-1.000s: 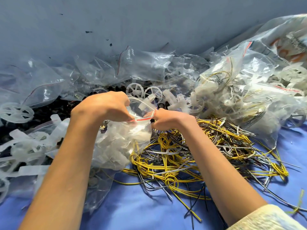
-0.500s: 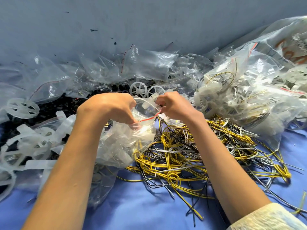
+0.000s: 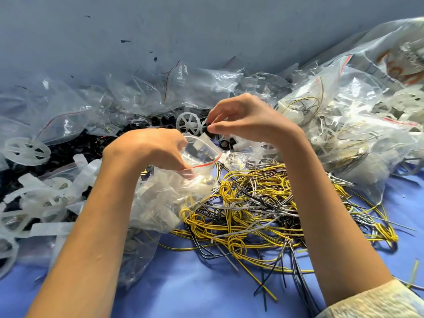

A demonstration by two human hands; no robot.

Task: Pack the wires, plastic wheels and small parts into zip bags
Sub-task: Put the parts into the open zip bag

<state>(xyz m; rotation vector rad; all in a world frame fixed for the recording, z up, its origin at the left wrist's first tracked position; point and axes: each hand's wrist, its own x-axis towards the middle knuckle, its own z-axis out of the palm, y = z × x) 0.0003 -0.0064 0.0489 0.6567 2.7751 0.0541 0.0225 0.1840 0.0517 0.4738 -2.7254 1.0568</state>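
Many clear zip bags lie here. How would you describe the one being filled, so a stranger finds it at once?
Find the tangle of yellow and black wires on the blue cloth. At its left edge sits a clear zip bag. Only its red-lined mouth is held open by the left hand, while the right hand pinches a small black part just above.

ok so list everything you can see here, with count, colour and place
held zip bag: one, clear with red seal, centre, mouth open
black part: one, black, by the bag's mouth
wires: tangled heap, yellow, black and grey, centre right
plastic wheels: several, translucent white, left and behind the hands
loose black parts: many, black, back left
filled bags: several, clear, right
empty bags: many, clear, along the wall
surface: one, blue, foreground
left grip: one bare hand, holds the bag's mouth
right grip: one bare hand, pinches the black part
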